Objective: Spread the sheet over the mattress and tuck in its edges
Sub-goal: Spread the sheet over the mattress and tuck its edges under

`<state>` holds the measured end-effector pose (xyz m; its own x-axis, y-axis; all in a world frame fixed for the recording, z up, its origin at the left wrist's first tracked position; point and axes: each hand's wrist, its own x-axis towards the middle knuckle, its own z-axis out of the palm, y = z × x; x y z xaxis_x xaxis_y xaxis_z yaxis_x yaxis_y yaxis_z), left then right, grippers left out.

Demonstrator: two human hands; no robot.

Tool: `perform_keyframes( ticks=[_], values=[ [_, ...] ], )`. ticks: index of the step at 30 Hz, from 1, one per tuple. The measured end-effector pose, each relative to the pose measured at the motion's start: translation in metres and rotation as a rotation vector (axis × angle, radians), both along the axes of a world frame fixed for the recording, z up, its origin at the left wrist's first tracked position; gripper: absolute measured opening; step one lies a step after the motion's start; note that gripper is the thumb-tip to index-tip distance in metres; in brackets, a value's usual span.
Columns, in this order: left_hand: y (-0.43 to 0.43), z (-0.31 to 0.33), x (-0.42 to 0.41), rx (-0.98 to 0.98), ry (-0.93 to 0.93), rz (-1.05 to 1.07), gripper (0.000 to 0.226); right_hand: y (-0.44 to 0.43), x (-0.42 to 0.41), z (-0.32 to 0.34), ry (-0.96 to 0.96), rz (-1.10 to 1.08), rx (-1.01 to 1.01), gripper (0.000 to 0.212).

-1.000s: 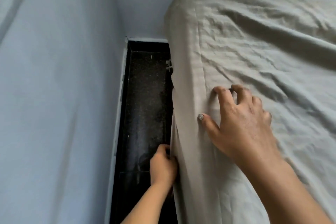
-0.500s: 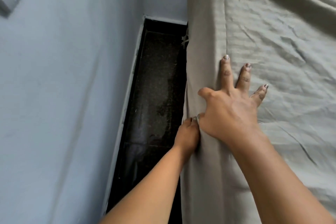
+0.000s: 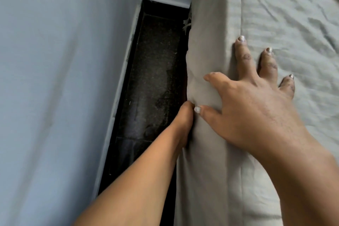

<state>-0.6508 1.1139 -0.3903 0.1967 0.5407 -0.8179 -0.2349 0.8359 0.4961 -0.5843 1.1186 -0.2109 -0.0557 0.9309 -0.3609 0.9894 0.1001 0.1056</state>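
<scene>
Hanging down the mattress side, the beige sheet [image 3: 211,170] is pinned by the right hand [image 3: 256,110], fingers [image 3: 242,55] spread flat; the left hand's [image 3: 183,121] grip, hidden in the fold, cannot be told. It could be dragged loose by a hard tug.

Right hand [image 3: 256,108] has let go its clawed grip and now lies flat on the sheet [image 3: 275,14], fingers spread, thumb hooked down over the edge. Left hand [image 3: 183,121] has risen along the hanging side to touch that thumb.
</scene>
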Motion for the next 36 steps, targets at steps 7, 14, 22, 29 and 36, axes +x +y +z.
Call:
perform_keyframes(
  ticks=[7,14,22,29,36],
  values=[
    [-0.001,-0.001,0.007,-0.025,-0.116,-0.011,0.040,0.007,0.007,0.020,0.068,-0.081,-0.029,0.054],
    [-0.004,-0.001,0.001,-0.058,-0.213,-0.137,0.048,-0.001,0.006,0.017,0.090,0.006,0.078,0.037],
    [0.019,-0.007,-0.020,0.264,0.557,-0.735,0.041,0.001,0.004,-0.011,0.159,-0.069,0.152,0.031],
    [-0.048,-0.005,-0.026,0.394,0.692,-0.395,0.036,0.004,0.009,-0.017,0.131,0.010,0.080,0.034],
    [-0.140,0.042,-0.034,0.829,1.112,-0.955,0.046,-0.032,0.003,-0.012,0.021,0.025,0.042,0.033]
  ],
)
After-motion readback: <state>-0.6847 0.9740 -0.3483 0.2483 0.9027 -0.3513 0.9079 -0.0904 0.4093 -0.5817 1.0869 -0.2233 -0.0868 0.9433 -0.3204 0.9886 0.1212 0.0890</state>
